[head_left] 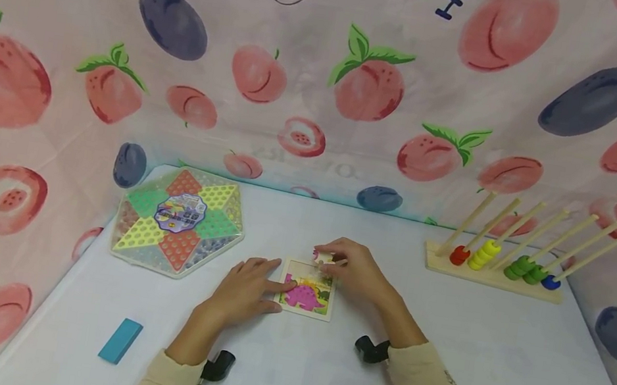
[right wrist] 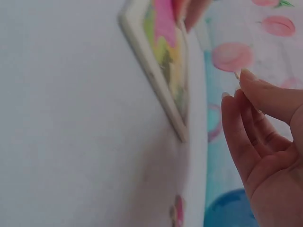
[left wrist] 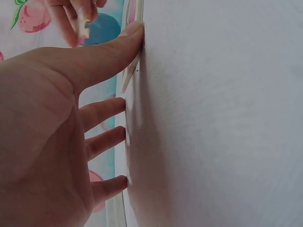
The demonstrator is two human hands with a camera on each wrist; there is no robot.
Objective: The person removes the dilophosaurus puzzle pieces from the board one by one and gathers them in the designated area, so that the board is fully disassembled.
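A small square jigsaw puzzle point(head_left: 305, 297) with a pink dinosaur picture lies in a pale frame on the white table; bare backing shows in its upper part. My left hand point(head_left: 246, 290) lies at its left side, fingers spread, with the index finger over the picture and the thumb point(left wrist: 130, 40) at the frame's near left corner. Just above the frame's far edge, my right hand point(head_left: 359, 270) pinches a puzzle piece point(head_left: 322, 258) between thumb and fingers. In the right wrist view only a thin edge of that piece point(right wrist: 237, 75) shows.
A star-patterned Chinese checkers board point(head_left: 180, 221) lies at the back left. Front left is a blue block point(head_left: 121, 341). A wooden peg rack point(head_left: 494, 273) with coloured beads stands at the back right. Low in the right wrist view is a small colourful item point(right wrist: 177, 210).
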